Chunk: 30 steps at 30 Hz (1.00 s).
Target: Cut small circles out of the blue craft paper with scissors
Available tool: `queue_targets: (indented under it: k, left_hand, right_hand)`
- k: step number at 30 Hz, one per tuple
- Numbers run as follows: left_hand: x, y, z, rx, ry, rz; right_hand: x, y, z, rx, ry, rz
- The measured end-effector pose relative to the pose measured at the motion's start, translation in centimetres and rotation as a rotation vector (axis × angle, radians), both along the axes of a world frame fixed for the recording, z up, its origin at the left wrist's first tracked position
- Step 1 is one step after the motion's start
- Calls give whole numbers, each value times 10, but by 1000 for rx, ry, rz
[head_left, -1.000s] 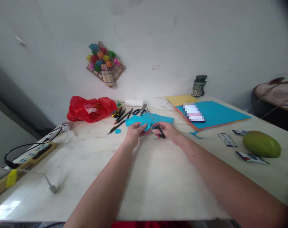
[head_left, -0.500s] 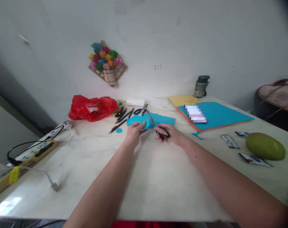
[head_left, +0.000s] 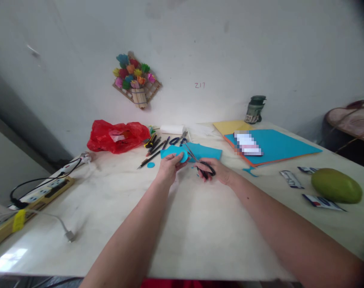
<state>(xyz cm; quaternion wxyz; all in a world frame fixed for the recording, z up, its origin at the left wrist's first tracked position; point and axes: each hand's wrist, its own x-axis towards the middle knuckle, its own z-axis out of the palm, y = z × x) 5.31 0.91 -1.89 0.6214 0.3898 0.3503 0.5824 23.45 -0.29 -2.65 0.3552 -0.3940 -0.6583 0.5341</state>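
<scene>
My left hand [head_left: 170,165] pinches a small rounded piece of blue paper [head_left: 184,156] between thumb and fingers. Black-handled scissors [head_left: 212,169] are in my right hand [head_left: 211,169], with fingers around the handles and the blades pointing up and left beside the held piece. Behind both hands lies a larger blue sheet [head_left: 207,151] with an uneven edge. A small blue disc [head_left: 151,165] rests on the table left of my left hand. Blue scraps [head_left: 250,172] lie to the right of my right hand.
A red plastic bag [head_left: 117,137], pens [head_left: 153,152] and pliers [head_left: 184,136] lie at the back. Coloured sheets [head_left: 278,146] with a phone [head_left: 248,143] are at right, near a green fruit [head_left: 336,185] and sachets [head_left: 291,179]. A power strip [head_left: 46,196] runs along the left.
Both hands stay in nearly the same place with the same holds. The whole view has shifted very slightly.
</scene>
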Motion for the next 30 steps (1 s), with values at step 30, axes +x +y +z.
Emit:
queue_targets:
  k: [30]
  left_hand:
    - [14, -8, 1, -43, -53, 59]
  right_hand:
    - [-9, 1, -7, 52, -54, -49]
